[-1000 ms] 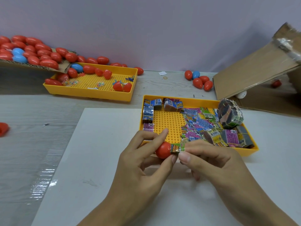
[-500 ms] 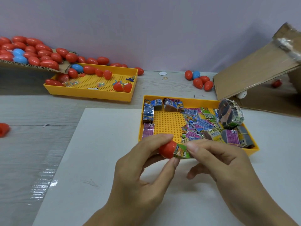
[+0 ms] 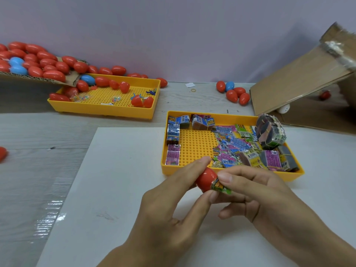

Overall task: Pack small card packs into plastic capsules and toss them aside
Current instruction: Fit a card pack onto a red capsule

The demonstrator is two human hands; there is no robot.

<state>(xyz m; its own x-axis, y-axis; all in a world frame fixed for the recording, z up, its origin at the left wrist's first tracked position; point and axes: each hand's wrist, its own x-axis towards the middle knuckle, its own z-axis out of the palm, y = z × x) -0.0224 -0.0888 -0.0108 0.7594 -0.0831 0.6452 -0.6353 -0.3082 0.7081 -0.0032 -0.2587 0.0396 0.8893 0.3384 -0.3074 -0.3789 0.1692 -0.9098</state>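
Observation:
My left hand (image 3: 169, 205) pinches a red capsule half (image 3: 206, 179) between thumb and forefinger, just in front of the near yellow tray (image 3: 231, 174). My right hand (image 3: 265, 197) pinches a small green card pack (image 3: 220, 186) whose end sits in the capsule's open mouth. The tray holds several loose card packs (image 3: 231, 145) and banded bundles (image 3: 270, 132).
A second yellow tray (image 3: 107, 110) at the back left holds capsule halves and small toys. Many red and a few blue capsules (image 3: 38, 64) lie on cardboard beside it. More capsules (image 3: 234, 92) lie near a tilted cardboard box (image 3: 300, 78). A white sheet (image 3: 115, 180) covers the table.
Both hands shifted slightly toward me and right. The card pack has gone further into the red capsule half, which has tilted, and the right fingers have regripped the pack.

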